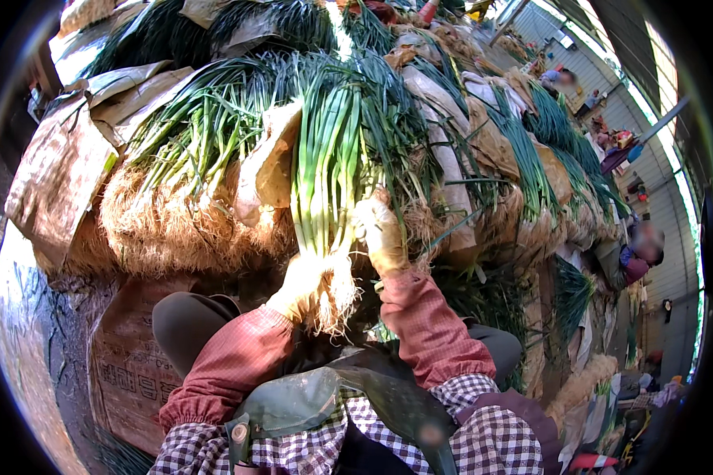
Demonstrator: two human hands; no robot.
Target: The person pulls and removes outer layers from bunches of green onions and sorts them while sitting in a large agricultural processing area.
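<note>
Against a stack of leafy stalks (174,229): bunch of green onions (325,174) in the left hand (297,289)

The bunch extends with its leaves away from the body and its pale roots (337,297) toward it. The left hand is clamped around the bunch just above these roots. The right hand (380,229), fingers curled, is just beside the stalks; whether it grips any cannot be told. Brown wrapping (268,166) lies to the left. Red checked sleeves (238,356) cover both forearms.

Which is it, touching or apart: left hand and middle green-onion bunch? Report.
Touching: the head view shows the left hand gripping the green-onion bunch near its roots.
</note>
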